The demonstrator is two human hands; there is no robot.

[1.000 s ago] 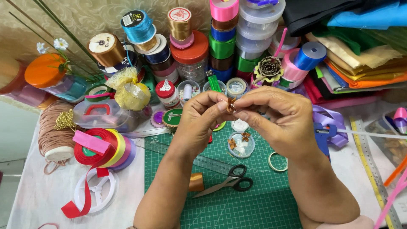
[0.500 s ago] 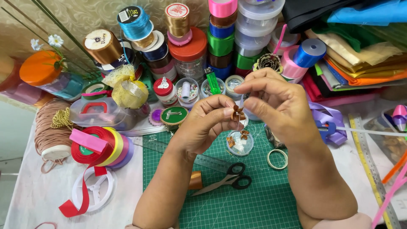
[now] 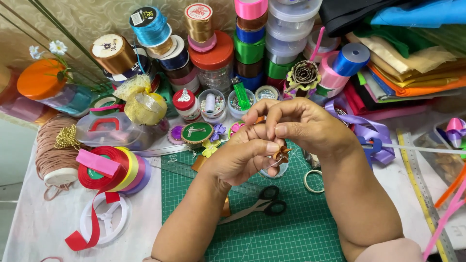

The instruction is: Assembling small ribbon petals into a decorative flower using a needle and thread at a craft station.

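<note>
Your left hand [image 3: 242,157] pinches a tiny brown ribbon flower [image 3: 280,154] between thumb and fingertip, just above the green cutting mat [image 3: 291,228]. Your right hand [image 3: 303,126] sits on top of the left, touching it, fingers curled inward with tips bunched near the flower; you can't tell for sure whether they grip it or a thread, too small to see.

The flower looks very light, soft and crushable: folded satin-like loops, probably slick. Hold it at the center knot or base, not by the petals, or they'll flatten or slip apart. Light pressure should be enough.

Under your hands, partly hidden, a small clear round dish [image 3: 274,171] rests on the mat. Black scissors [image 3: 262,206] lie on the mat near your left forearm, a roll of clear tape [image 3: 314,180] just right of the dish. Left on the white table: a stack of red, yellow and purple ribbon rolls [image 3: 114,170] and an empty white spool [image 3: 104,223]. Behind the hands, spools and jars crowd together, with a green lighter [image 3: 241,94] and a purple ribbon [image 3: 369,131] near your right wrist. A metal ruler [image 3: 422,179] lies at the right edge.
</note>
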